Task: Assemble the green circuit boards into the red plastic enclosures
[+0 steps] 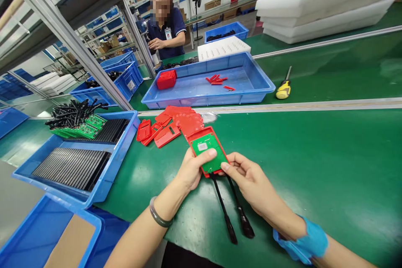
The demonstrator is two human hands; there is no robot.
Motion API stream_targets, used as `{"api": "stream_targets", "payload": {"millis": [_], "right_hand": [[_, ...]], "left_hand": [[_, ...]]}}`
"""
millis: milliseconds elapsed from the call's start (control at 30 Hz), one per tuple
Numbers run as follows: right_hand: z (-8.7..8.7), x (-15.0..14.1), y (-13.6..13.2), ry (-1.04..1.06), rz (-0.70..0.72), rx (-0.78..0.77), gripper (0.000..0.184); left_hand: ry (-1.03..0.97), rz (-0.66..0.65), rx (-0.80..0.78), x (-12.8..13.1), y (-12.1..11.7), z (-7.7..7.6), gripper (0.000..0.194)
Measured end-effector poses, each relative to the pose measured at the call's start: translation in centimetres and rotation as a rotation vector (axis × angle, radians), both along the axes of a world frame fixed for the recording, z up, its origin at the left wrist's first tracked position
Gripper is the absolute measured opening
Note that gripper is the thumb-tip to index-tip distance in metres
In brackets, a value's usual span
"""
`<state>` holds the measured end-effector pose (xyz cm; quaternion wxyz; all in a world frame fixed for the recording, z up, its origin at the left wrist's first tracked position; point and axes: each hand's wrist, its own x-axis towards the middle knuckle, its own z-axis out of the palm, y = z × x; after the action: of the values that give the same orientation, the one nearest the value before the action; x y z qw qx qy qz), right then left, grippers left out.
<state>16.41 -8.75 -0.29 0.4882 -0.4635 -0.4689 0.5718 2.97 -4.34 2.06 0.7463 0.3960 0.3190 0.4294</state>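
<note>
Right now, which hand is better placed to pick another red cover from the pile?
Left, probably. The left hand lies nearer the pile of red covers, up and to its left; the right hand grips the red case by the black cables.

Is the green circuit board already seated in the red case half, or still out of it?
In. The green circuit board lies inside the red case half, red rim showing around it, no cover on top. Both hands hold it; two black leads trail out toward the person.

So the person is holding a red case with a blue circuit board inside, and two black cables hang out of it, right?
Not quite. The head view shows the circuit board is green, not blue. The rest holds: both hands, left and right, hold the red case, and two black cables trail from it.
</note>
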Motion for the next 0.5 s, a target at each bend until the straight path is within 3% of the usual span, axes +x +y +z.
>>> {"api": "stream_targets", "payload": {"millis": [100, 267, 500], "right_hand": [[-0.02, 0.80, 0.47, -0.050, -0.053, 0.020, 0.040], [-0.22, 1.20, 0.80, -0.068, 0.051, 0.123, 0.040], [-0.89, 0.92, 0.28, -0.407, -0.098, 0.248, 0.025]], "left_hand": [[0.191, 0.015, 0.050, -0.14, 0.27, -0.15, 0.031], [0.195, 0.053, 0.027, -0.49, 0.69, -0.39, 0.029], [0.168, 0.077, 0.033, -0.47, 0.50, -0.52, 0.028]]}}
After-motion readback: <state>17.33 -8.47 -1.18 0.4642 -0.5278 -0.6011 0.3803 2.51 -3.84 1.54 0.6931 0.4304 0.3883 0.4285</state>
